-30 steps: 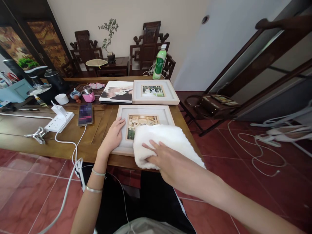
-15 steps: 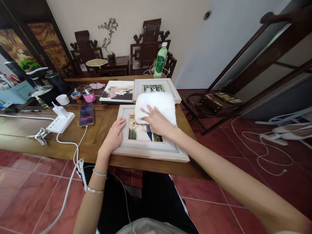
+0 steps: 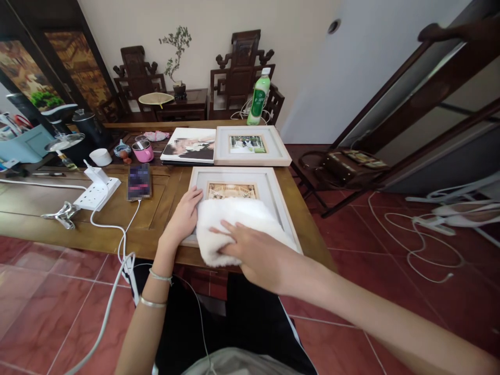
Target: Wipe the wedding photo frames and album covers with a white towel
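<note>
A pale wooden picture frame (image 3: 273, 190) lies flat on the near edge of the brown wooden table (image 3: 39, 208). My left hand (image 3: 182, 219) rests on the frame's left border, fingers spread flat, holding it down. My right hand (image 3: 253, 252) presses a fluffy white cloth (image 3: 234, 219) onto the near half of the frame's glass, fingers spread flat on top of the cloth. Only the upper strip of the photo shows above the cloth.
Behind lie a second framed photo (image 3: 252, 146) and a photo book (image 3: 189, 146). A phone (image 3: 138, 181), a white power strip (image 3: 97, 190), a pink cup (image 3: 142, 152) and a green bottle (image 3: 259, 99) stand on the table. Cables lie on the red tiled floor at right.
My right hand slid the cloth from the frame's far edge back toward me, over the near half. One second ago it was also near. The left hand stayed put.
</note>
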{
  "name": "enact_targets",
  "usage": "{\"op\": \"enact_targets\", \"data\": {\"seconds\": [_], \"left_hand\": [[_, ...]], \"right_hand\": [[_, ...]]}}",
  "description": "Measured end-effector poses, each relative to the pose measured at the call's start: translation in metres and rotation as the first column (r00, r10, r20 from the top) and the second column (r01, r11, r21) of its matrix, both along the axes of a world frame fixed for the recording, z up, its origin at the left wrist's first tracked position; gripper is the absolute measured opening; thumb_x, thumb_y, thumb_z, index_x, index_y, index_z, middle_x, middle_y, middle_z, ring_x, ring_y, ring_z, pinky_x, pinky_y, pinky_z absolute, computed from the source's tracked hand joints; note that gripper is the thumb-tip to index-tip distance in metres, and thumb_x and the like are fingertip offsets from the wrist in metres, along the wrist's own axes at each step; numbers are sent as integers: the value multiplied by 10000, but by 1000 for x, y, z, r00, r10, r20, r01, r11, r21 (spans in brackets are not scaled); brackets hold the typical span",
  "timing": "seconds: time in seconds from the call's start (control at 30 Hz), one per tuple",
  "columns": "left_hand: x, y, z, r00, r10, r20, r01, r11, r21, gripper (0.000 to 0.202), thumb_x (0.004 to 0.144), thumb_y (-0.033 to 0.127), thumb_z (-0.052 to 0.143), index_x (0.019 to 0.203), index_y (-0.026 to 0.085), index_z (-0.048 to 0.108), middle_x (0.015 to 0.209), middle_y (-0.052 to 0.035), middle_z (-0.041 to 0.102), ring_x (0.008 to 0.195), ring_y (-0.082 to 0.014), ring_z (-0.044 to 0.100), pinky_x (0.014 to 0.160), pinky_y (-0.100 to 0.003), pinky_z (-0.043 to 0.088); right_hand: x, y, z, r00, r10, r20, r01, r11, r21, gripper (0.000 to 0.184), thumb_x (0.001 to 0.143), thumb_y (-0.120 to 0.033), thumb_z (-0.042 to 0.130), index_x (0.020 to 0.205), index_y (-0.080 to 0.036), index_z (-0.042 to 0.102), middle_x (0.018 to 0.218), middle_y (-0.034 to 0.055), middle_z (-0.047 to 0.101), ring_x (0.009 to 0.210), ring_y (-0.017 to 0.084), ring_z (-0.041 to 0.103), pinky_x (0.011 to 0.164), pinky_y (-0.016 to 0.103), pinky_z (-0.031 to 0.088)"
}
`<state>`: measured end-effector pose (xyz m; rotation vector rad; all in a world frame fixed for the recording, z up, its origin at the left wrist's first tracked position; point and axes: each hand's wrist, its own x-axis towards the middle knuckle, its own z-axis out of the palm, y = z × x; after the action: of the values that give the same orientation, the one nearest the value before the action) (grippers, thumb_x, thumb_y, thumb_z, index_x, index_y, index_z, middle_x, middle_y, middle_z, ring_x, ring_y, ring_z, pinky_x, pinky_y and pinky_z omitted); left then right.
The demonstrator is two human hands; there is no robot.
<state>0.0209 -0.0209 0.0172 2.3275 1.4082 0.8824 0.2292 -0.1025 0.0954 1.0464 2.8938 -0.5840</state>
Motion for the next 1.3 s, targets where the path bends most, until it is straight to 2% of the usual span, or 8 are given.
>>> {"op": "enact_targets", "data": {"seconds": [0.2, 0.4, 0.53, 0.7, 0.9, 1.0, 1.1, 1.3], "left_hand": [[-1, -1, -2, 1000, 0, 11, 0, 1000, 13, 438, 905, 107, 324, 1278, 127, 552, 1355, -133, 537, 1367, -230, 369, 1147, -452, 292], [3, -6, 8, 996, 4, 88, -2, 1000, -23, 484, 975, 290, 308, 1429, 129, 355, 1510, -136, 342, 1401, -210, 309, 1171, -413, 225], [5, -8, 13, 990, 9, 139, -4, 999, -39, 542, 982, 372, 292, 1474, 146, 259, 1553, -105, 247, 1432, -201, 229, 1184, -396, 170], [6, -10, 15, 985, 42, 167, -28, 996, -88, 543, 986, 411, 225, 1463, 161, 298, 1549, -80, 265, 1431, -194, 232, 1186, -385, 159], [6, -11, 13, 998, 48, 40, -43, 992, -117, 524, 975, 365, 303, 1437, 119, 342, 1507, -127, 349, 1422, -216, 258, 1175, -416, 201], [5, -7, 9, 1000, 19, -19, -21, 997, -78, 470, 954, 241, 327, 1390, 87, 414, 1474, -156, 399, 1417, -227, 274, 1166, -433, 233], [2, -4, 3, 1000, 9, -22, -10, 999, -52, 456, 916, 140, 332, 1347, 104, 476, 1440, -149, 450, 1409, -232, 291, 1149, -451, 279], [0, -1, -1, 1000, -11, 2, 11, 1000, 16, 526, 821, 16, 349, 1307, 108, 528, 1389, -144, 508, 1389, -247, 334, 1152, -481, 279]], "right_hand": [[7, 75, -35, 983, -184, 7, 174, 941, 290, 583, 712, 68, 446, 1249, -109, 589, 1521, 143, 303, 1418, 328, 180, 1135, 514, 224], [-9, 131, -36, 963, -261, 66, 207, 875, 438, 524, 763, 28, 532, 1267, -113, 568, 1535, 133, 280, 1411, 390, 159, 1102, 568, 237], [-28, 117, -29, 984, -72, 165, -2, 913, 407, 471, 791, 18, 486, 1229, -106, 606, 1520, 122, 318, 1394, 396, 213, 1086, 562, 270], [-30, 54, -15, 982, 78, 174, -125, 952, 278, 459, 768, 14, 478, 1162, -134, 663, 1495, 116, 367, 1372, 398, 272, 1059, 552, 322], [0, 12, 7, 985, 66, 158, -82, 992, 95, 466, 674, 49, 485, 1021, -153, 720, 1393, 119, 510, 1342, 343, 364, 1047, 459, 366], [21, 25, 10, 984, -62, 165, 48, 995, 87, 472, 684, 56, 429, 944, -199, 730, 1203, 119, 654, 1268, 299, 477, 932, 393, 455], [34, 54, 4, 953, -201, 226, 152, 964, 217, 513, 690, 67, 422, 1041, -180, 702, 1259, 147, 611, 1233, 306, 508, 896, 394, 468], [9, 121, -23, 970, -230, 78, 164, 855, 493, 455, 785, 26, 470, 1190, -117, 617, 1517, 125, 323, 1401, 352, 230, 1078, 532, 290]]}}
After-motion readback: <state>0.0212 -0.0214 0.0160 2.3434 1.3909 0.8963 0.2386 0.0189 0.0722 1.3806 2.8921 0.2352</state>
